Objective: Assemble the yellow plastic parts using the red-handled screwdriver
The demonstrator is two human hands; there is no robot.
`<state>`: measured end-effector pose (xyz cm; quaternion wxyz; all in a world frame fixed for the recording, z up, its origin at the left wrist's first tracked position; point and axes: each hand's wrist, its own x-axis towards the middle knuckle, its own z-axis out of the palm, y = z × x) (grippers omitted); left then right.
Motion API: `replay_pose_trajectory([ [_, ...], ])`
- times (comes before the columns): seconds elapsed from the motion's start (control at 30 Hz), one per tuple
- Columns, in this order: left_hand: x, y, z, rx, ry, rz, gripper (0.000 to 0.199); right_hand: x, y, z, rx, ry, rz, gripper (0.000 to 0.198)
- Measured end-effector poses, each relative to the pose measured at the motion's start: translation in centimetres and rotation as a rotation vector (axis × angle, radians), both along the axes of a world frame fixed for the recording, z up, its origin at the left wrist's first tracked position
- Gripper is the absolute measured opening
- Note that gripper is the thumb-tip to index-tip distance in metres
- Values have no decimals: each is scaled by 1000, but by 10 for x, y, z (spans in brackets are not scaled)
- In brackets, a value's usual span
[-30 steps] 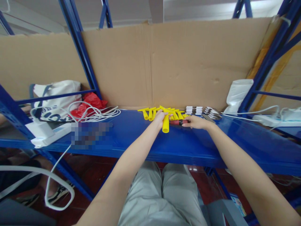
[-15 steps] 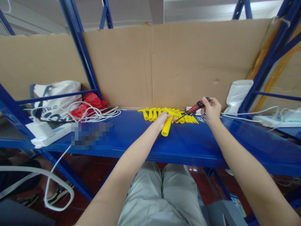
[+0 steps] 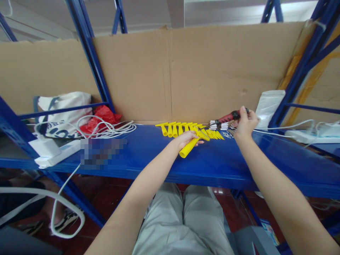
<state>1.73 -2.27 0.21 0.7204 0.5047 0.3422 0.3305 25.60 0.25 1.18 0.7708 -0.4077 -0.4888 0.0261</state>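
Note:
My left hand (image 3: 186,139) is closed around a yellow T-shaped plastic piece (image 3: 188,148), whose open round end points down toward me. In my right hand (image 3: 245,124) is a screwdriver (image 3: 227,118) with a red and black handle, held near its back end. Its thin shaft slants down left to the crosspiece of the yellow part; whether the tip touches is too small to tell. Something dark and thin also shows beneath my right fingers. Behind my left hand, several like yellow pieces (image 3: 170,129) stand in a row.
Flat yellow wedges (image 3: 216,134), small shiny bits (image 3: 227,134) and white sticks with dark bands (image 3: 219,125) lie on the blue shelf (image 3: 148,152). Coiled white cable (image 3: 106,129), a red bag (image 3: 103,115) and a power strip (image 3: 57,154) are left; a white pouch (image 3: 268,108) stands right.
The yellow piece has turned in my left hand, its open end swinging left and its crosspiece right. My right hand has moved right and slightly up with the screwdriver, which now lies flatter.

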Motion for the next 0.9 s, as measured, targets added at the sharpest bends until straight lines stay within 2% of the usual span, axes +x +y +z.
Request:
replay_pose_trajectory([
  [0.27,0,-3,2,-6,28,0,40,-6,-4,2,-11,59,-14,59],
  [0.6,-2,9,-6,9,45,33,47,-16,-23,8,-19,-70,45,40],
  [0.77,-2,12,-8,23,46,8,42,-19,-31,10,51,-91,62,27],
  [0.9,-2,9,-6,27,47,46,42,-19,-33,12,97,-30,125,22],
])
